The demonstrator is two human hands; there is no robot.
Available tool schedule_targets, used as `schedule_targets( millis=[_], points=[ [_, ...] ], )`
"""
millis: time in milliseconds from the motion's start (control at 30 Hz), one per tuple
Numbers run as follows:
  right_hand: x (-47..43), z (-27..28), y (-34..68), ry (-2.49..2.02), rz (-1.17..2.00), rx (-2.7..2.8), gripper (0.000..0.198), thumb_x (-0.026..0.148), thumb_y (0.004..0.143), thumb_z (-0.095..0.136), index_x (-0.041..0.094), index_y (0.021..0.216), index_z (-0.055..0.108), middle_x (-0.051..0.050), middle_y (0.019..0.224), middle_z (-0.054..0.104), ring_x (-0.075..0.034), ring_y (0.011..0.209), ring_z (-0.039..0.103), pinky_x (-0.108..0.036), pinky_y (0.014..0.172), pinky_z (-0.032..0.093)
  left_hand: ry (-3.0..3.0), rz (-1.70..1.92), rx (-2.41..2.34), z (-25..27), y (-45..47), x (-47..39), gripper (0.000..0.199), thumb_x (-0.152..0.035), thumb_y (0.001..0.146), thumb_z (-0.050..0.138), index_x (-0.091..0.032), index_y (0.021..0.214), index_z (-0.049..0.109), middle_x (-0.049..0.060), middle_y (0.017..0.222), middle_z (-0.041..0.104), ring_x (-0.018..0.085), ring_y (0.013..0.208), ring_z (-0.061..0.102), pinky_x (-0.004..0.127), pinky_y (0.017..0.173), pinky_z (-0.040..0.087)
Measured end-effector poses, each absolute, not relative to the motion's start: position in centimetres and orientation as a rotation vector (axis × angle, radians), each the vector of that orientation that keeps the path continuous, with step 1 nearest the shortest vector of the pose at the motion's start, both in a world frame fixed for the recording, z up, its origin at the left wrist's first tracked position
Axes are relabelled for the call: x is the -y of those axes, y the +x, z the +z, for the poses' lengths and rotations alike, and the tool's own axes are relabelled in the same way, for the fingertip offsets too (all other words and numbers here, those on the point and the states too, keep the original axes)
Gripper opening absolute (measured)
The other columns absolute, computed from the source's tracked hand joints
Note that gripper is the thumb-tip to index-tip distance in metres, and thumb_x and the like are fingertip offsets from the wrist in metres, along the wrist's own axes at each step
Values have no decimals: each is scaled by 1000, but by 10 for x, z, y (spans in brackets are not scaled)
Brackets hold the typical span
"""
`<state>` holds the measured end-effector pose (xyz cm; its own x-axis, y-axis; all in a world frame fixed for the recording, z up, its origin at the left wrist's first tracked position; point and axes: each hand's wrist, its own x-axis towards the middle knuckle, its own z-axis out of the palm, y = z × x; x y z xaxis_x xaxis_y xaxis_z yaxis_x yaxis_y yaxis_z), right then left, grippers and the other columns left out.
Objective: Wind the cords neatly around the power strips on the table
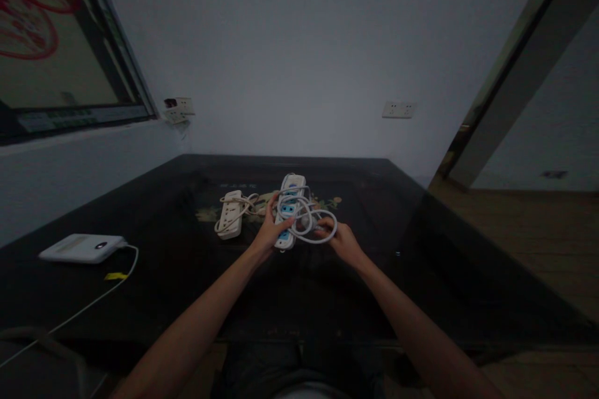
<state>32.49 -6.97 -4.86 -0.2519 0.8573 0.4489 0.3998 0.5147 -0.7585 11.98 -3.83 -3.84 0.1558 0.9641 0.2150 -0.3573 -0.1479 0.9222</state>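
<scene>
A white power strip with blue socket faces point(288, 208) is gripped from its left side by my left hand point(270, 227), the thumb lying across its front. Its white cord point(322, 240) is looped over the strip and to its right. My right hand point(340, 238) is closed at the right end of these loops, on the cord near what looks like its plug point(307, 222). To the left, a second, cream power strip point(231, 215) lies on the black table point(355, 299) with its own cord point(250, 202) bundled beside it.
A white power bank-like device point(84, 248) with a white cable point(100, 292) lies at the table's left, near a yellow scrap point(116, 276). Wall sockets point(399, 110) are on the white wall behind. A window point(60, 37) is at upper left.
</scene>
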Motion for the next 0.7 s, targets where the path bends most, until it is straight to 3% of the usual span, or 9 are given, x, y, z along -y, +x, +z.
schedule_targets(
  millis=[200,467,700],
  points=[
    [71,-46,317,-873,841,1776,25,40,83,60,19,93,69,-4,88,69,-20,84,62,-31,78,46,1158,1331,-727,-46,120,35,101,-27,59,82,-26,141,24,12,136,49,29,119,53,40,99,44],
    [75,-50,301,-749,1081,1557,28,42,80,63,20,98,66,-3,90,67,-16,81,62,-29,77,48,1148,1314,-731,-41,123,42,94,-28,66,77,-31,142,23,9,139,47,27,126,47,40,103,40],
    [83,-38,301,-547,1496,1297,51,17,60,79,25,107,60,-2,105,64,-17,93,62,-30,85,49,1192,1372,-742,-47,130,44,87,-27,68,75,-28,141,28,9,140,47,25,126,47,39,106,35]
  ],
)
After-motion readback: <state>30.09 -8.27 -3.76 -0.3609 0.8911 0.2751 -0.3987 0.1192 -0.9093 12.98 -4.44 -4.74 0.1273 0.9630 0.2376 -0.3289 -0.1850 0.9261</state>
